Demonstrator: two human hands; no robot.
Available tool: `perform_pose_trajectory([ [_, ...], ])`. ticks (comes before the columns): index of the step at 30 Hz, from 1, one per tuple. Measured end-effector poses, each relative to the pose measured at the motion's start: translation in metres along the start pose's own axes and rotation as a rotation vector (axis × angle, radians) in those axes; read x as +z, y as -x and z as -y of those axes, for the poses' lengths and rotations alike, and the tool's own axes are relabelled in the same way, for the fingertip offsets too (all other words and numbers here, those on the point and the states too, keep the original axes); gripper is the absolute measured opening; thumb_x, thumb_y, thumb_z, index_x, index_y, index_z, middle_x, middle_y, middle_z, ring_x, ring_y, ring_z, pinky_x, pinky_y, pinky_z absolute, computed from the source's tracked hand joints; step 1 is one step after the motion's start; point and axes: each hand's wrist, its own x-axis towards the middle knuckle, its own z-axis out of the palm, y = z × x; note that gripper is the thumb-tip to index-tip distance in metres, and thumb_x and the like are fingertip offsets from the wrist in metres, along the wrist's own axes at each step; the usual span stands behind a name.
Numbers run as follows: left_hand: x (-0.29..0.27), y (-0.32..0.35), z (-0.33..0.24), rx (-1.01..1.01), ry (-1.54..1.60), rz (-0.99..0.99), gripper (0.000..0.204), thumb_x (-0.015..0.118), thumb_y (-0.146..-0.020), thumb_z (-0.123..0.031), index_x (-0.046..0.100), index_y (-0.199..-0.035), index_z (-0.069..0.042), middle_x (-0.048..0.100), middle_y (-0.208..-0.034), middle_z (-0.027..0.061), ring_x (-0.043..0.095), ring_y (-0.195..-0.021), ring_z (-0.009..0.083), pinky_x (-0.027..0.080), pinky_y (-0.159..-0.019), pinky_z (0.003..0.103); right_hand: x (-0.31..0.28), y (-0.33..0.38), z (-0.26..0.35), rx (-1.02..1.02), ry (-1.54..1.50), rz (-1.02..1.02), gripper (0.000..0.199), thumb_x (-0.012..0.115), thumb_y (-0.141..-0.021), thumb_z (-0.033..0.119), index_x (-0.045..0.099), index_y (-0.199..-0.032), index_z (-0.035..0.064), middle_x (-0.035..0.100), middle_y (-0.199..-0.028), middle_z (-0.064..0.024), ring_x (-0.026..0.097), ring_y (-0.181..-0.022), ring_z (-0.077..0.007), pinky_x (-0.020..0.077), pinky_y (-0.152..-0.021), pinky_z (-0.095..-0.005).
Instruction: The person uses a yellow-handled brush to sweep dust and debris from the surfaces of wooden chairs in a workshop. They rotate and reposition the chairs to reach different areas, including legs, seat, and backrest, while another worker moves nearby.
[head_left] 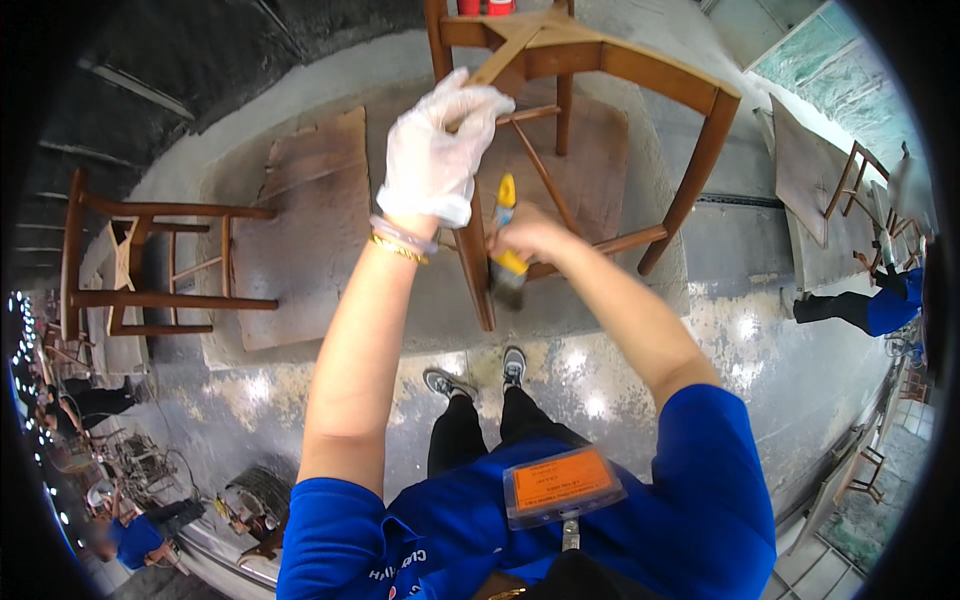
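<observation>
A brown wooden chair frame without a seat stands in front of me, with crossed lighter braces at its top. My left hand, in a thin white glove, is closed round the frame's near corner, above the near leg. My bare right hand grips a paintbrush with a yellow handle. Its dark bristles point down beside the near leg's lower part; whether they touch the wood I cannot tell. The right hand is slightly blurred.
Flat brown cardboard sheets cover the floor under the work. A second chair frame lies on its side at left. Red containers stand beyond the frame. People in blue work at far right and lower left, near more chair frames.
</observation>
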Motion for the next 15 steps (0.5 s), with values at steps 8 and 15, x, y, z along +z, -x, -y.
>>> perform_pose_trajectory([
  [8,0.0,0.035,-0.038,-0.521,0.136,0.33,0.087,0.079,-0.079,-0.016,0.043,-0.156,0.001,0.062,-0.142,0.0241,0.062,-0.129,0.0234,0.045,-0.108,0.029,0.001,0.097,-0.118,-0.103,-0.648,-0.635,0.023,0.079,-0.077,-0.004,0.067,-0.089,0.0115,0.067,-0.081,0.0017,0.057,-0.061,-0.0076,0.0405,-0.048,-0.0239],
  [15,0.043,0.064,-0.01,-0.505,0.562,0.917,0.011,0.066,-0.073,-0.004,0.062,-0.065,0.003,0.066,-0.071,0.0131,0.066,-0.069,0.0238,0.052,-0.066,0.033,0.032,0.216,-0.25,0.052,-0.945,-0.907,0.024,0.075,-0.078,-0.009,0.067,-0.087,0.0115,0.063,-0.077,0.0008,0.058,-0.061,-0.0093,0.0381,-0.046,-0.0249],
])
